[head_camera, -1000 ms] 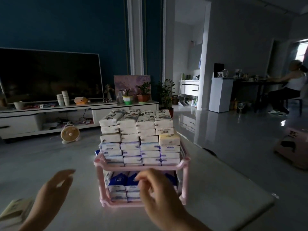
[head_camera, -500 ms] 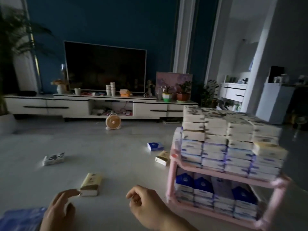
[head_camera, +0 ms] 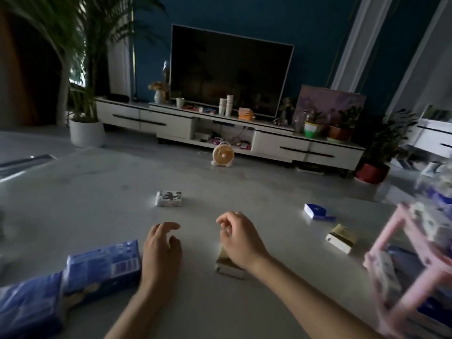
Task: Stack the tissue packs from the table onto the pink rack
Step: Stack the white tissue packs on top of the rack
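Observation:
Several loose tissue packs lie on the pale table [head_camera: 97, 196]: a white one with a dark pattern [head_camera: 168, 198], a blue one [head_camera: 318, 211], a tan one [head_camera: 341, 238], and another tan one [head_camera: 227, 266] partly hidden beneath my right wrist. My right hand [head_camera: 241, 241] hovers over that pack with fingers loosely curled, holding nothing. Just left of it, my left hand [head_camera: 161, 250] rests low over the table, fingers relaxed and empty. The pink rack [head_camera: 413, 241], blurred and loaded with packs, stands at the right edge.
A large blue wrapped tissue bundle [head_camera: 102, 267] lies at the lower left beside my left forearm. Beyond the table are a small fan [head_camera: 223, 155] on the floor, a TV cabinet [head_camera: 281, 145] and potted plants.
The view has swung left, so the rack slid to the right edge. My right hand moved from the rack to above the near tan pack; my left hand now lies left of that pack.

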